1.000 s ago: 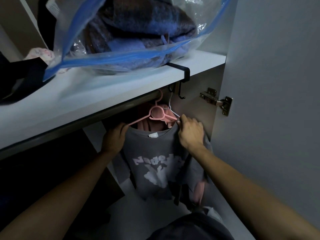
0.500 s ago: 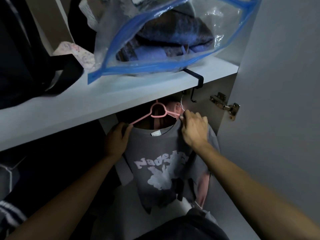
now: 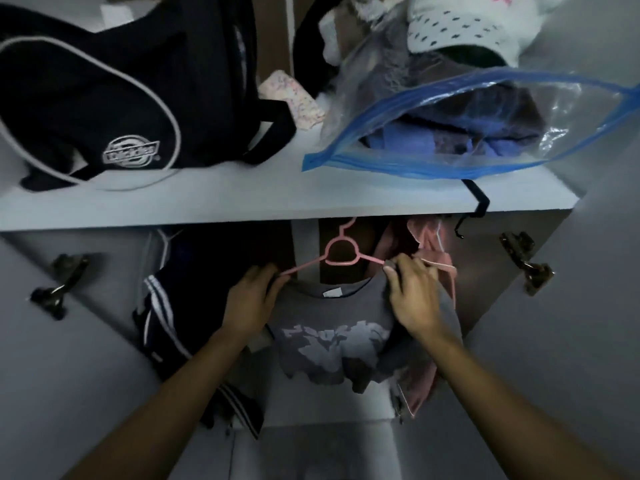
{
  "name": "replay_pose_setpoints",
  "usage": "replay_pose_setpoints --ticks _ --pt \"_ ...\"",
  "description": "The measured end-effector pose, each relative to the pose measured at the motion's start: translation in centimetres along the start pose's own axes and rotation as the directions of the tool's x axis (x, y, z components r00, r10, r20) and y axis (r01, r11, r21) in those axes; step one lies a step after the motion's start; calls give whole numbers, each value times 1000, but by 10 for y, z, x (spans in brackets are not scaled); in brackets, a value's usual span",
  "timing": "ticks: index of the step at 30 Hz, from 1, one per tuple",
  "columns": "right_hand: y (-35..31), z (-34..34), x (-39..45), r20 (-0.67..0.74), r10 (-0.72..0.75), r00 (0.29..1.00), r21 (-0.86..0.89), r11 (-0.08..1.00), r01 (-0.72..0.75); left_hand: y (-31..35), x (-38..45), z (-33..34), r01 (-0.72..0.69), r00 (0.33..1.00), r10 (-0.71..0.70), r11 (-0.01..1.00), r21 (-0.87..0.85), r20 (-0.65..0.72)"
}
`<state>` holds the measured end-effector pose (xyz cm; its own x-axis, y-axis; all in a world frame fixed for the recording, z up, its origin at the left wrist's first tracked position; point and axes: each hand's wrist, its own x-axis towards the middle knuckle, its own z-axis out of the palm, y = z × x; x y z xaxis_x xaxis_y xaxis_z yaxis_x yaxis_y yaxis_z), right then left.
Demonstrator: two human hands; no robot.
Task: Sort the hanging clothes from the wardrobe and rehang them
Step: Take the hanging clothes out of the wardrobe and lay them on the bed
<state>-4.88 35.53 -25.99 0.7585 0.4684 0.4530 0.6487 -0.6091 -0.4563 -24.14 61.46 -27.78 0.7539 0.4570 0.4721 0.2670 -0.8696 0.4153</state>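
1. Head view: a grey printed T-shirt (image 3: 332, 327) hangs on a pink plastic hanger (image 3: 341, 252) under the white wardrobe shelf (image 3: 242, 199), roughly in the middle of the hanging space
2. The left hand (image 3: 251, 303) grips the T-shirt's left shoulder at the end of the hanger arm, fingers curled over the fabric
3. The right hand (image 3: 412, 299) pinches the T-shirt's right shoulder and the hanger's other arm, thumb and fingertips closed together on them
4. Just right of the T-shirt, a pink garment (image 3: 433, 258) hangs, partly behind the right hand
5. Left of the T-shirt hangs a dark garment with white stripes (image 3: 162, 313)
6. On the shelf above, a black Dickies bag (image 3: 114, 98) lies at the left and a clear blue-edged zip bag of folded clothes (image 3: 467, 133) at the right
7. A black hook (image 3: 479, 202) clips over the shelf's front edge near the right end
8. Metal door hinges (image 3: 526, 265) show on both open doors; the picture is slightly blurred
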Motion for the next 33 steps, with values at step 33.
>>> replay_pose_setpoints --ticks 33 --pt "-292 -25 -390 33 -896 443 786 297 542 216 -619 -280 882 463 -638 401 248 -615"
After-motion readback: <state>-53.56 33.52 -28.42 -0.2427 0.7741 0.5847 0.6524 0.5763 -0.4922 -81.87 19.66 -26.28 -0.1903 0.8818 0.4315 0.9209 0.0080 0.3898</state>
